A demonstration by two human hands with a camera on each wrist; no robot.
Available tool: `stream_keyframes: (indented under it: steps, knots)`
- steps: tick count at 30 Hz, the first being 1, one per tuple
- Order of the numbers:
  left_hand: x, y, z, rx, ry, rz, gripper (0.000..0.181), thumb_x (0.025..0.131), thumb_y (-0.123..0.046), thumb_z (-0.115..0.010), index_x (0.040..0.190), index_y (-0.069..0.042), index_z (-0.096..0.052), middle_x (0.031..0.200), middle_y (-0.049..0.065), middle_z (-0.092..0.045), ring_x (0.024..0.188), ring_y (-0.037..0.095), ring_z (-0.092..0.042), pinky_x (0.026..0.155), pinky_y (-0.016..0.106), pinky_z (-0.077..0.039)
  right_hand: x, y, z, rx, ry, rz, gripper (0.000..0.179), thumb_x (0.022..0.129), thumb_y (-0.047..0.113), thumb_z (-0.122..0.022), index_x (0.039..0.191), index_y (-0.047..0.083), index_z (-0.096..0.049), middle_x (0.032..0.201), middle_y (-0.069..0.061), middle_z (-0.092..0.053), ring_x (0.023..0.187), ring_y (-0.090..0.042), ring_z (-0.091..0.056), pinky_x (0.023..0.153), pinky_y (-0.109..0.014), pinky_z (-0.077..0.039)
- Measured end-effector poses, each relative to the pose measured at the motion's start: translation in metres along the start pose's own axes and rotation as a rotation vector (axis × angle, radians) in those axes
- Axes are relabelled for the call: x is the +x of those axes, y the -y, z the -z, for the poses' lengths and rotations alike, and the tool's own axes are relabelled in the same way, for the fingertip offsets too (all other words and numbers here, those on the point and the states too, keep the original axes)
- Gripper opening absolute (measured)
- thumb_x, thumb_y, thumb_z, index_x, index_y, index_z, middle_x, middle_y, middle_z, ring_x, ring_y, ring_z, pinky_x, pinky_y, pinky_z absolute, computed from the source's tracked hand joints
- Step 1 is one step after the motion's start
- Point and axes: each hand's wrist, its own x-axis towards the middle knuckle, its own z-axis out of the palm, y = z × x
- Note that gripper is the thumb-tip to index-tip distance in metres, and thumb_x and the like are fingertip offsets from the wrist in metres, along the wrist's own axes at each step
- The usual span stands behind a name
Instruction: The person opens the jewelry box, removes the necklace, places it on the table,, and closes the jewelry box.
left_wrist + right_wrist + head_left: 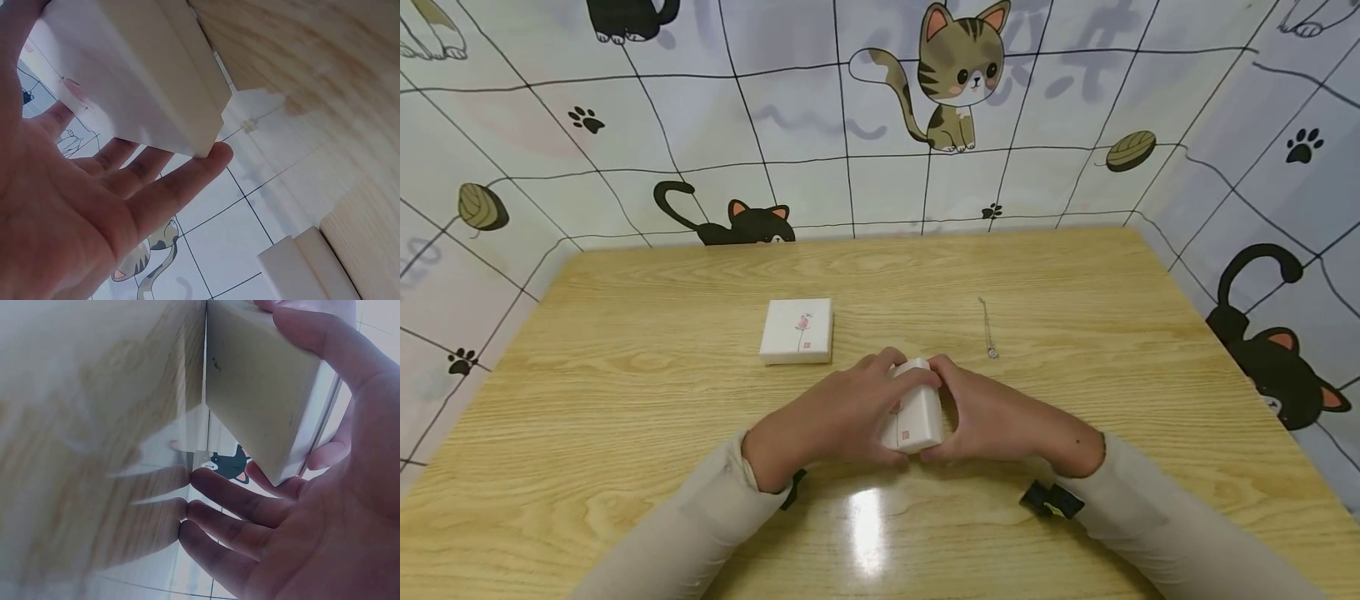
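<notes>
A small white gift box (922,421) with a pink flower print is held between both hands over the front middle of the table. My left hand (842,412) grips its left side, fingers at the far end and thumb at the near end. From the right, my right hand (996,408) holds the same box between thumb and forefinger. In the right wrist view the box's plain side (256,387) faces the tabletop, and the other fingers touch the table. A seam shows along its edge. The printed face (119,81) lies toward the left palm.
A second white box (797,331) with the same flower print lies beyond the left hand. A thin silver chain (988,327) with a small pendant lies past the right hand. The wooden table (625,417) ends at a cat-patterned backdrop (805,125).
</notes>
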Motion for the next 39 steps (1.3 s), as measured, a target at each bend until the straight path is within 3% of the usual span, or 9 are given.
stream_keyframes:
  steps: [13, 25, 39]
  knots:
    - [-0.0016, 0.0027, 0.0007, -0.011, 0.013, -0.021, 0.084, 0.072, -0.042, -0.088, 0.143, -0.034, -0.044, 0.137, 0.005, -0.047, 0.099, 0.014, -0.053, 0.072, 0.026, -0.050, 0.0006, -0.0021, -0.0015, -0.019, -0.002, 0.013, 0.081, 0.071, 0.037, -0.089, 0.130, 0.015, -0.039, 0.114, 0.003, -0.055, 0.097, -0.013, -0.056, 0.080, -0.028, -0.051]
    - [-0.0026, 0.0020, 0.0043, -0.020, -0.018, -0.051, 0.084, 0.070, -0.041, -0.089, 0.141, -0.032, -0.046, 0.133, 0.006, -0.049, 0.098, 0.013, -0.054, 0.076, 0.027, -0.050, 0.0011, -0.0024, 0.0002, -0.032, 0.001, 0.005, 0.082, 0.070, 0.038, -0.089, 0.131, 0.014, -0.039, 0.114, 0.001, -0.054, 0.096, -0.013, -0.056, 0.077, -0.027, -0.052]
    - [-0.0025, 0.0028, 0.0055, -0.041, -0.011, -0.048, 0.086, 0.070, -0.041, -0.090, 0.142, -0.030, -0.044, 0.133, 0.007, -0.049, 0.095, 0.014, -0.053, 0.077, 0.026, -0.049, 0.0009, -0.0029, 0.0031, 0.043, 0.042, -0.009, 0.086, 0.074, 0.045, -0.086, 0.137, 0.017, -0.035, 0.116, 0.001, -0.055, 0.094, -0.014, -0.059, 0.076, -0.029, -0.053]
